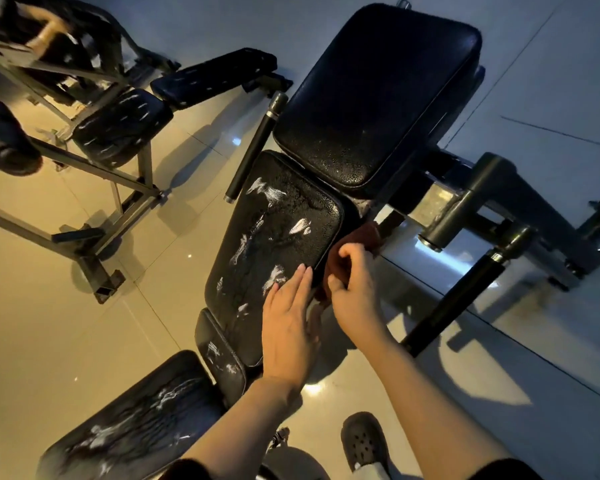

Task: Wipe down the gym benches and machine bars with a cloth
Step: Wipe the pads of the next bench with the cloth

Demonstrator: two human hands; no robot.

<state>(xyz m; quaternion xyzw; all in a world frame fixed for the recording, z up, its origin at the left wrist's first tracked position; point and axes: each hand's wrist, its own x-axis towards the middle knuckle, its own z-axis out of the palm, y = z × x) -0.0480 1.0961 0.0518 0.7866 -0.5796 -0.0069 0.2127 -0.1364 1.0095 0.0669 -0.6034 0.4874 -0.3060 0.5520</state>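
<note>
- Head view: a black padded gym bench [278, 244] runs through the middle of the picture, its long axis going from the lower left up to the upper right.
- The bench is made of separate pads laid end to end: a worn one at the lower left [132, 420], a narrow strip [222, 358], a long middle pad streaked with white marks, and a wide, cleaner pad at the upper right [378, 98].
- The left hand [290, 327] lies flat on the near right corner of the middle pad, its fingers straight and close together, pointing up along the pad; it has hold of nothing.
- The right hand [352, 289] is just beside it, off the right edge of the pad, its fingers curled round a reddish-brown cloth [364, 237].
- The cloth is bunched against the right side edge of the middle pad, and a fold of it sticks out past the knuckles toward the frame beyond.
- A black bar [255, 147] lies alongside the left edge of the bench, roughly parallel to it.
- A second black bar [454, 299] stands out on the right side, slanting from the lower left to the upper right, joined to a grey metal frame [492, 188].
- At the upper left is another machine [118, 126] with a worn black seat and angled metal legs.
- The floor [49, 323] is glossy tile, and a dark perforated shoe [364, 441] rests on it at the bottom.
</note>
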